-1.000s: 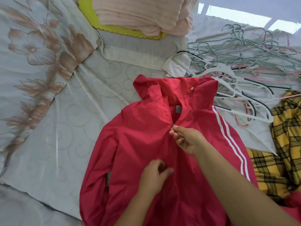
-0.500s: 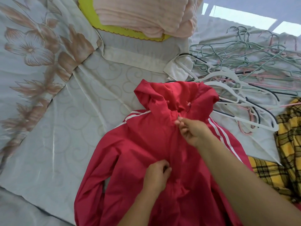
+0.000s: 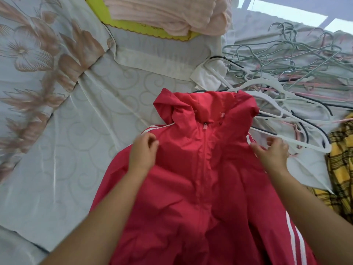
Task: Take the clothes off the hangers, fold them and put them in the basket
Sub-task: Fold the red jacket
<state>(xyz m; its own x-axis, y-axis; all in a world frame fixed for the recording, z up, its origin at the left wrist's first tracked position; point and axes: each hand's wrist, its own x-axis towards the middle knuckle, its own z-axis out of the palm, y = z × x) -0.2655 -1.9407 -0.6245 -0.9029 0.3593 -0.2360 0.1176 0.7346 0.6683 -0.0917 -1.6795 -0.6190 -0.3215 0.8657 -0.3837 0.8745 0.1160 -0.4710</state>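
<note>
A red hooded jacket [image 3: 202, 169] with white sleeve stripes lies front up on the bed, its zipper closed up to the collar. My left hand [image 3: 143, 153] pinches the fabric at the jacket's left shoulder, fingers curled. At the right shoulder, my right hand [image 3: 273, 154] grips the fabric beside the white stripes. The yellow basket [image 3: 145, 32] stands at the far edge of the bed and holds folded pink clothes [image 3: 172, 12]. No hanger shows inside the jacket.
A tangle of bare hangers [image 3: 286, 73], green, white, pink and black, lies at the back right, close to the hood. A yellow plaid garment [image 3: 342, 165] lies at the right edge. A white cloth [image 3: 208, 77] sits under the hangers. The patterned bedsheet [image 3: 76, 131] spreads left.
My right hand has let go of the zipper pull after drawing it up to the collar. Both hands have moved apart to the jacket's two shoulders.
</note>
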